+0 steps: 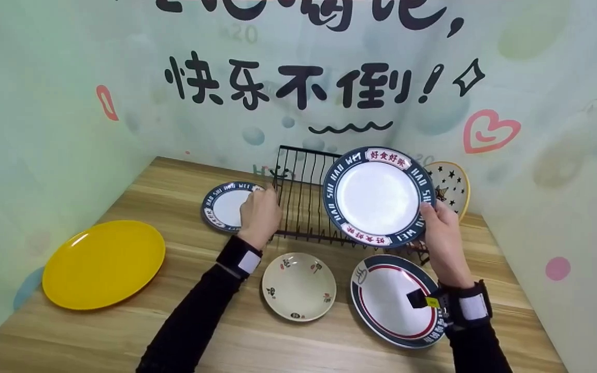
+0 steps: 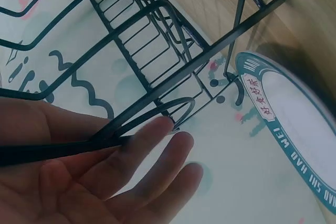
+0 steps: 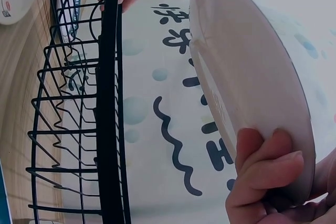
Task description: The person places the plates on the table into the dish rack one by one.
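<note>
My right hand (image 1: 446, 243) pinches the right edge of a white plate (image 1: 376, 197) with a dark blue lettered rim. The plate is raised in front of a black wire dish rack (image 3: 107, 103), its face toward the head camera. In the right wrist view its pale underside shows, with fingertips (image 3: 273, 150) against it. My left hand (image 1: 260, 215) holds the rack's left end; in the left wrist view the fingers curl at a black bar (image 2: 184, 72). Beside that hand lies a smaller blue-rimmed plate (image 1: 223, 207), partly covered by it.
A yellow oval plate (image 1: 104, 264) lies at left on the wooden table (image 1: 200, 331). In front of the rack are a cream plate (image 1: 301, 287) and a red-ringed, blue-rimmed plate (image 1: 392, 300). A star-patterned dish (image 1: 456, 181) stands at the rack's right end. A printed cloth (image 1: 257, 46) hangs behind.
</note>
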A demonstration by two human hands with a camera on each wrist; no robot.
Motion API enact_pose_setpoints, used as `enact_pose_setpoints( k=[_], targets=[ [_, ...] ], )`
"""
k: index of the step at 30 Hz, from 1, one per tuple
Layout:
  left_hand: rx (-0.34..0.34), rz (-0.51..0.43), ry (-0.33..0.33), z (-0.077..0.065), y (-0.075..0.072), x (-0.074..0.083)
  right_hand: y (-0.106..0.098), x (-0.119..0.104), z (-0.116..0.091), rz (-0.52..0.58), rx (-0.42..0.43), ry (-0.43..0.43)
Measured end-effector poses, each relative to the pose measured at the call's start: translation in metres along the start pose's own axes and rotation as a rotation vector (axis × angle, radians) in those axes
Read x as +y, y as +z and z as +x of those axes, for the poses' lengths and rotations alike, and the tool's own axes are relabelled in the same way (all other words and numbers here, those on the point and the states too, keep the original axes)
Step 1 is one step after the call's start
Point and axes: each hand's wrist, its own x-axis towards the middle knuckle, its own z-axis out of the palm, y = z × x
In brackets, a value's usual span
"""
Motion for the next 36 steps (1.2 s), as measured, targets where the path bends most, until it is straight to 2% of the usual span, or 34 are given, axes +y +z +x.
enact_pose_setpoints(
  k=[14, 20, 23, 27, 36],
  targets=[
    [0.064, -0.039, 0.036, -0.003, 0.004, 0.001, 0.002, 0.002, 0.002, 0.012, 0.04, -0.009],
    [0.032, -0.059, 0.02, -0.006, 0.007, -0.001, -0.001, 0.002, 0.0, 0.002, 0.031, 0.029],
    [0.017, -0.074, 0.009, -0.007, 0.008, -0.001, -0.005, 0.0, 0.002, -0.055, 0.067, 0.039],
    [0.022, -0.078, 0.004, -0.007, 0.008, 0.0, -0.011, -0.008, 0.009, -0.19, 0.112, 0.029],
    [0.015, -0.063, -0.002, -0.005, 0.004, 0.002, -0.029, -0.038, 0.026, -0.389, 0.11, -0.043]
  ],
)
